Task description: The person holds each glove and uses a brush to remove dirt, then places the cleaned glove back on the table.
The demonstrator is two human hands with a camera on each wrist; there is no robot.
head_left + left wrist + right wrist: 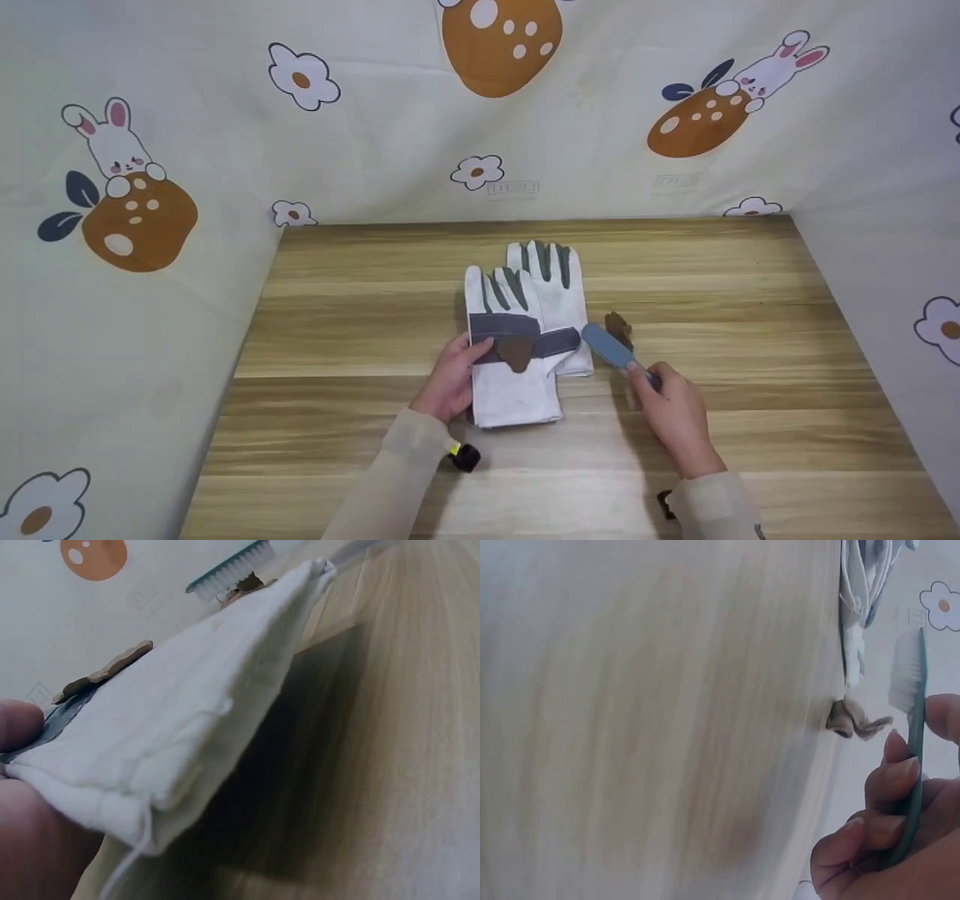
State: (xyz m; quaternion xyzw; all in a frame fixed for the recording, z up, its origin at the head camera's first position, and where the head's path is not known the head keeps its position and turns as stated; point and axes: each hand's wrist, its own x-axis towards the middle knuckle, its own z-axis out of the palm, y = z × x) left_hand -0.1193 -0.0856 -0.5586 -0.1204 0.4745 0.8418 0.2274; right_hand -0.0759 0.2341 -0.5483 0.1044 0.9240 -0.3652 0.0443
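My left hand (448, 381) grips the left edge of a white work glove (514, 394) with grey bands, thumb on top. In the left wrist view the cuff of this glove (172, 727) is tilted and raised off the table. A flat brown piece (516, 354), its material unclear, lies on the grey band. Partly beneath this glove is a second white glove (568, 309). To the right, my right hand (679, 416) holds a blue-green brush (609, 347) by its handle; white bristles (906, 675) show in the right wrist view. Near the brush head lies another crumpled brown piece (619, 328).
The wood-grain table (360, 300) meets a pale cloth backdrop (375, 150) printed with rabbits and flowers at its back and sides. A small black device (465, 457) with a yellow mark sits at my left wrist.
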